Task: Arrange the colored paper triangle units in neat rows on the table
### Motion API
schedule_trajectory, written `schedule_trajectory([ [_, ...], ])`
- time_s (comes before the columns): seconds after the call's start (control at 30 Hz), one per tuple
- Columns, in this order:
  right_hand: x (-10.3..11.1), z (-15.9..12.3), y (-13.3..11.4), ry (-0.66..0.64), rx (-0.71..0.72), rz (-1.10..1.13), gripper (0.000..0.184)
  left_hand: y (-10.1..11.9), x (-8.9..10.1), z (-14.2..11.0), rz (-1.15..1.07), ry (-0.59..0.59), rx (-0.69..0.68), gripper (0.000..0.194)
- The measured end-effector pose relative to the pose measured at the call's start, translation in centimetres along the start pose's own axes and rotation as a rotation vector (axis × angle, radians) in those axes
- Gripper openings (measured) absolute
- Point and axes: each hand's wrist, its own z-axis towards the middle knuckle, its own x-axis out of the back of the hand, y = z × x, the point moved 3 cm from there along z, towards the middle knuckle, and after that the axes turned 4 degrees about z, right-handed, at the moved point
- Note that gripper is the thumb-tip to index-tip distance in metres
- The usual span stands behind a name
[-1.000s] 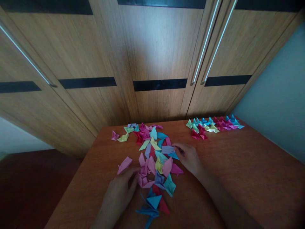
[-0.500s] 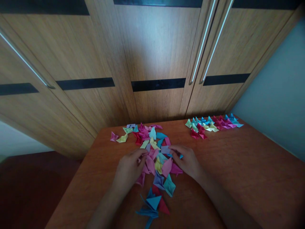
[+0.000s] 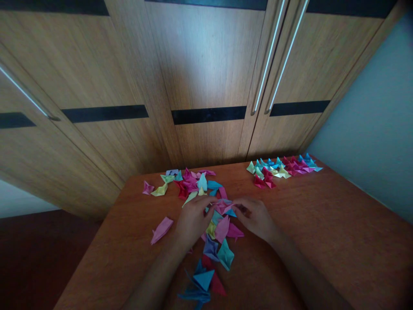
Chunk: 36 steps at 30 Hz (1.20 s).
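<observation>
Over the middle of a pile of folded paper pieces, my left hand and my right hand pinch opposite ends of a pink origami piece. Both hands are closed at the fingertips. Just below the held piece lie another pink folded piece, a yellow one and a magenta one. A purple piece and a teal piece sit nearer to me. Left of my left wrist, a single pink folded piece rests on the table. My left hand and forearm hide part of the pile.
Several colourful folded pieces fill the table's far left. Rows of small pointed origami pieces stand at the back right. Blue folded pieces lie close to me. The wooden table meets a wardrobe behind.
Both hands have come closer together, the left one moving right, and now hold a pink origami piece between them. A pink piece now lies apart at the left. The view has shifted slightly.
</observation>
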Motion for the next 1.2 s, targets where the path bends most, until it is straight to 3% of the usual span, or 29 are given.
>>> schedule_trajectory([
  [0.07, 0.3, 0.0, 0.2, -0.005, 0.001, 0.000, 0.017, -0.2, 0.5, -0.2, -0.017, 0.018, 0.007, 0.021],
  [0.17, 2.0, 0.0, 1.4, 0.150, -0.043, -0.019, 0.017, -0.7, 1.6, -0.8, -0.037, 0.049, 0.048, 0.022],
  [0.37, 9.2, -1.1, 7.2, 0.528, -0.254, -0.204, 0.031, -2.2, 3.8, -4.2, -0.016, -0.035, 0.164, 0.021],
  [0.53, 13.3, -2.7, 12.1, 0.576, -0.397, -0.509, 0.031, -3.0, 4.5, -7.1, 0.016, -0.058, 0.224, 0.022],
  [0.7, 13.3, -3.3, 14.9, 0.510, -0.532, -0.731, 0.030, -3.5, 4.7, -8.7, 0.030, -0.070, 0.242, 0.022],
  [0.87, 12.4, -3.3, 15.4, 0.493, -0.610, -0.809, 0.029, -4.2, 5.1, -9.6, 0.066, 0.045, 0.271, 0.021],
  [1.07, 12.4, -3.4, 15.9, 0.476, -0.596, -0.796, 0.032, -4.9, 5.4, -9.9, 0.095, 0.049, 0.312, 0.023],
  [1.2, 12.5, -3.6, 16.2, 0.477, -0.589, -0.784, 0.031, -4.8, 5.6, -10.2, 0.102, 0.007, 0.218, 0.030],
])
